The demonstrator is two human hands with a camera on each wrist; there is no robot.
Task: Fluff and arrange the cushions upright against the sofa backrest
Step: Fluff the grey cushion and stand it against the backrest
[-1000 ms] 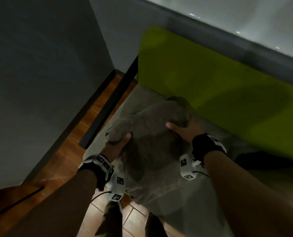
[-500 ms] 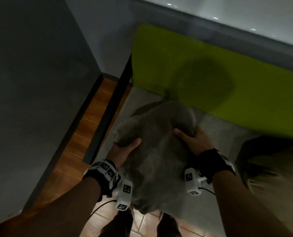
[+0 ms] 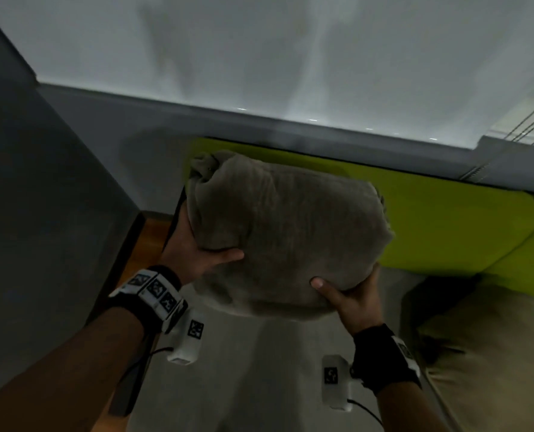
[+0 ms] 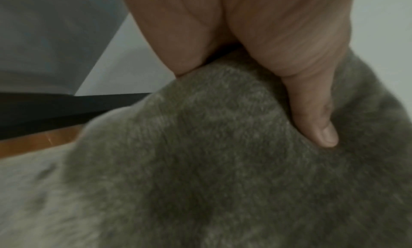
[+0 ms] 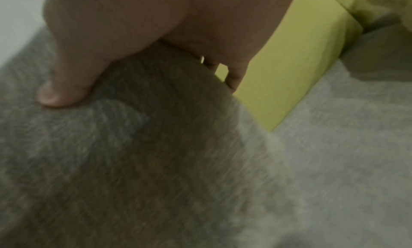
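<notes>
A plush grey cushion (image 3: pixel 284 226) is held up in the air in front of the lime-green sofa backrest (image 3: pixel 446 226). My left hand (image 3: pixel 197 251) grips its left side, thumb pressed into the front face and fingers hidden behind. My right hand (image 3: pixel 349 291) grips its lower right edge the same way. In the left wrist view the thumb of my left hand (image 4: pixel 312 110) digs into the cushion (image 4: pixel 223 163). The right wrist view shows my right hand (image 5: pixel 133 49) squeezing the cushion (image 5: pixel 133 163) beside the backrest (image 5: pixel 289 66).
A grey seat (image 3: pixel 243 369) lies below the cushion. A beige cushion (image 3: pixel 493 353) lies on the seat at the right. A dark sofa arm (image 3: pixel 125 260) and wooden floor (image 3: pixel 153 232) are at the left, with a grey wall (image 3: pixel 41 182) beside them.
Both hands have lifted the grey cushion off the seat up to the height of the backrest. The head view has tilted upward toward the wall.
</notes>
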